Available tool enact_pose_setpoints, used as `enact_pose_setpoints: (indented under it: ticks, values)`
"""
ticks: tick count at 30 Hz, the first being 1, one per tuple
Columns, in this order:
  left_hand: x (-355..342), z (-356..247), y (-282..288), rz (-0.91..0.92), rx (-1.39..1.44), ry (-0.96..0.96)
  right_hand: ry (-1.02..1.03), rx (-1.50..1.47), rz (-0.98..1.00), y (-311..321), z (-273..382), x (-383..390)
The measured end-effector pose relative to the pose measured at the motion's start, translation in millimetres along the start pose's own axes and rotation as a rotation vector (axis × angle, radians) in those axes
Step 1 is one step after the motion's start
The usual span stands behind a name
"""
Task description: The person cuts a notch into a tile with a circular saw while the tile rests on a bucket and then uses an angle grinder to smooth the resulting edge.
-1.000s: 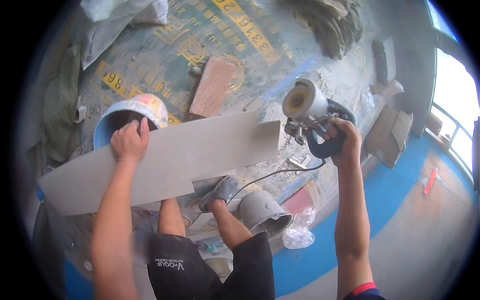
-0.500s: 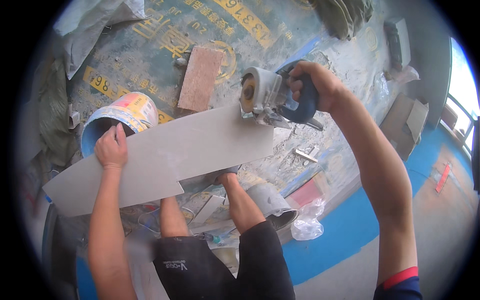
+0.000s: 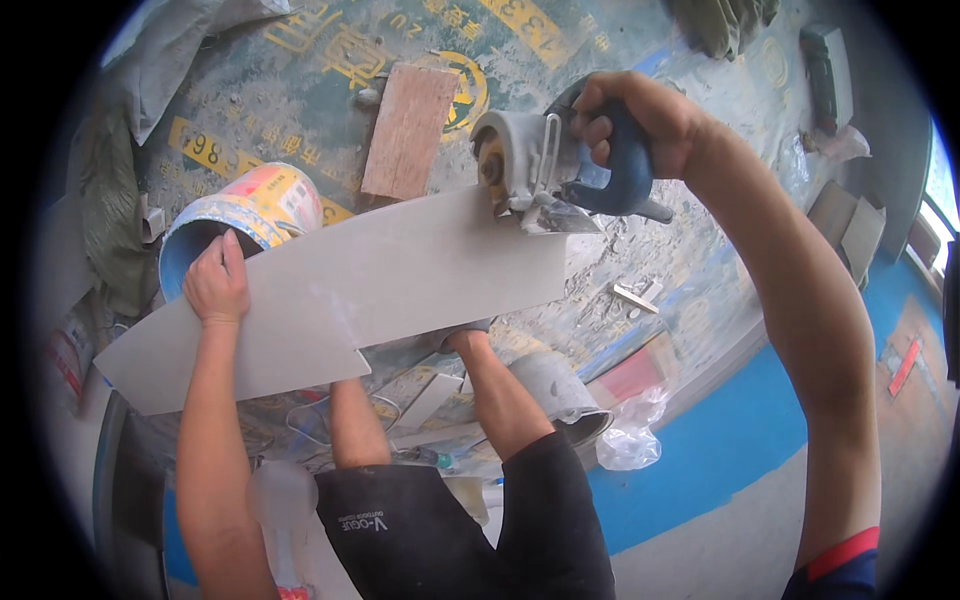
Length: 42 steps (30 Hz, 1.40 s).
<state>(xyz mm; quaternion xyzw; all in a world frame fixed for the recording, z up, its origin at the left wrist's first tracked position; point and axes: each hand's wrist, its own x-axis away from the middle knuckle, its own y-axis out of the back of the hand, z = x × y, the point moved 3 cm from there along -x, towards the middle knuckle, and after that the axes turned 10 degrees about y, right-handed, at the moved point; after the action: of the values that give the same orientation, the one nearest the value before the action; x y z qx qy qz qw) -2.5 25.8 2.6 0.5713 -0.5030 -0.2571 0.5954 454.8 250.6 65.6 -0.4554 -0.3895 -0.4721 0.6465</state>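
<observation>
Our left hand grips the pale panel by its far edge, which runs on rightward from those fingers. Our right hand clasps the handheld cutter, its disc left of the fingers, at that edge. Cutting seems in hand; next we need the panel braced.

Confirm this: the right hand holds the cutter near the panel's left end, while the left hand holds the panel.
Not quite: the head view shows the cutter near the panel's right end, not its left. The right hand does hold it, and the left hand holds the panel.
</observation>
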Motion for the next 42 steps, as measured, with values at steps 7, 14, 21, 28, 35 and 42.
enact_pose_setpoints:
  ticks: [7, 14, 21, 28, 35, 42]
  values:
    - [-0.4, -2.7, 1.9, -0.004, 0.002, 0.003, 0.001, 0.014, 0.036, -1.3, 0.2, 0.7]
    - [-0.3, -0.6, 1.2, -0.018, 0.008, 0.003, -0.003, 0.088, -0.008, -5.1, 1.8, -2.5]
    - [-0.4, 0.7, 0.4, 0.017, 0.001, 0.025, -0.025, 0.139, -0.034, -7.5, 6.0, -1.1]
    - [-0.7, 1.6, 0.1, 0.057, -0.009, 0.042, -0.023, 0.148, -0.059, -6.2, 5.5, -3.4]
    - [-1.0, -2.5, 2.1, 0.063, -0.02, 0.052, -0.045, 0.142, -0.081, -2.0, 5.6, -3.1]
    - [0.2, -0.7, 1.0, 0.033, -0.004, 0.044, -0.02, 0.143, -0.113, 12.3, 0.8, -2.3]
